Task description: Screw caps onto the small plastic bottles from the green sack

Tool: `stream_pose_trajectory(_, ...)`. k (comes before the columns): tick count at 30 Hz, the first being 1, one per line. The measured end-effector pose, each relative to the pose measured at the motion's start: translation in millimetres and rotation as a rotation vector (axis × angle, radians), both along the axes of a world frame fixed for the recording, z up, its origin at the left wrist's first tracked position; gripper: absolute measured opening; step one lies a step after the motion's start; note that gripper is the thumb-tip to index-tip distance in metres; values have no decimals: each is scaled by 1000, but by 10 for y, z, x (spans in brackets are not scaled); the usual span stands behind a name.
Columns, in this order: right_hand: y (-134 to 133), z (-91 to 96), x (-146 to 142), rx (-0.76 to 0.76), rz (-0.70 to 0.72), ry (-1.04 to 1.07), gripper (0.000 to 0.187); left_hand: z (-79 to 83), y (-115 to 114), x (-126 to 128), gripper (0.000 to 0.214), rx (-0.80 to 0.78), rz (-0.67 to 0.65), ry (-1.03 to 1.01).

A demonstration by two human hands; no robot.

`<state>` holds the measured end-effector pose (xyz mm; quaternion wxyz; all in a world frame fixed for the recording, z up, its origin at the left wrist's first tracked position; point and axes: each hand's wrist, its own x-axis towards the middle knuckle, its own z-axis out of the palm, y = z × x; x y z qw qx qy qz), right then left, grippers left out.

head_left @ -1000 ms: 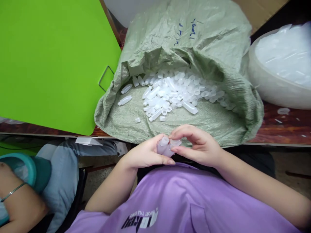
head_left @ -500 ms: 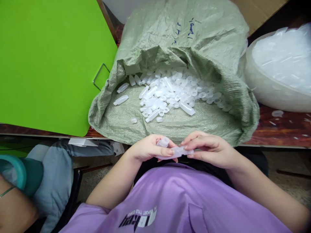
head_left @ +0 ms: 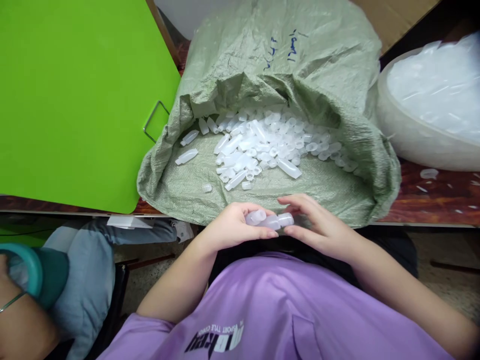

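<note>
My left hand (head_left: 234, 227) is closed around translucent white plastic tubes, at least two. One tube (head_left: 255, 217) pokes out near the index finger. Another tube (head_left: 275, 221) lies across the fingers with a ringed, cap-like end (head_left: 286, 219) pointing right. By that end is my right hand (head_left: 320, 222), its thumb and fingers spread apart around it. Whether the right thumb touches the tube I cannot tell. Just beyond my hands, a pile of similar tubes and small caps (head_left: 247, 145) lies in the mouth of a green woven sack (head_left: 187, 192).
A bright green board (head_left: 82, 100) with a metal handle (head_left: 152, 120) is at the left. On the right stands a bowl (head_left: 423, 140) heaped with white plastic pieces. Scraps lie on the red-brown table (head_left: 420, 200). Beside me another person's arm (head_left: 22, 320) reaches into a teal bucket (head_left: 48, 275).
My right fingers have come off the tube's end and spread apart. My left hand has shifted slightly up and still holds the tubes. The other person's hand moved at the bucket.
</note>
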<state>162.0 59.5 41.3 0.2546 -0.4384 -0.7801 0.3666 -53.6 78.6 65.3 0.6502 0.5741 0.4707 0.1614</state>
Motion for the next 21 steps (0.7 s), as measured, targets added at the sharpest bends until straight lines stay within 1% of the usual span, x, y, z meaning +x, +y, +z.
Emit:
stream_pose_trajectory(1, 0, 0, 1, 21, 14, 2, 36, 5, -12, -1, 43, 21, 26, 22)
stream_pose_trajectory(2, -1, 1, -2, 1, 24, -19, 32, 8, -24, -2, 44, 39, 46, 39)
stream_pose_trajectory(3, -5, 2, -8, -50, 27, -52, 25, 8, -37, -3, 44, 52, 62, 53)
stream_pose_trajectory(4, -9, 2, -18, -111, 18, -83, 28, 7, -50, -4, 45, 63, 76, 66)
stream_pose_trajectory(5, -14, 1, -31, -153, -4, -95, 35, 6, -63, -3, 45, 74, 91, 82)
stream_pose_trajectory(6, -18, 0, -45, -153, -31, -81, 37, 6, -74, -1, 46, 82, 102, 96)
stream_pose_trajectory(8, -23, 3, -76, -49, -61, -17, 32, 13, -94, 6, 46, 95, 110, 117)
stream_pose_trajectory(10, -25, 18, -108, 35, -58, -12, 30, 26, -107, 11, 45, 109, 101, 118)
stream_pose_trajectory(11, -25, 27, -124, 22, -46, -33, 29, 32, -111, 11, 44, 119, 100, 111)
stream_pose_trajectory(13, -25, 41, -149, -56, -46, -69, 41, 39, -116, 5, 42, 131, 111, 99)
stream_pose_trajectory(14, -24, 41, -158, -62, -61, -65, 43, 39, -116, -2, 43, 127, 119, 95)
stream_pose_trajectory(15, -23, 37, -163, -24, -71, -50, 41, 35, -116, -11, 43, 116, 127, 90)
stream_pose_trajectory(16, -21, 26, -168, 52, -69, -41, 37, 29, -116, -21, 44, 97, 125, 81)
stream_pose_trajectory(18, -14, -7, -184, 220, -20, -54, 31, 13, -120, -36, 46, 49, 69, 58)
stream_pose_trajectory(19, -8, -26, -198, 239, 13, -66, 31, 4, -124, -40, 45, 33, 32, 49)
stream_pose_trajectory(20, -2, -42, -215, 192, 33, -76, 36, -4, -129, -43, 45, 20, -1, 43)
stream_pose_trajectory(21, 6, -54, -235, 93, 38, -78, 43, -12, -133, -44, 44, 11, -19, 41)
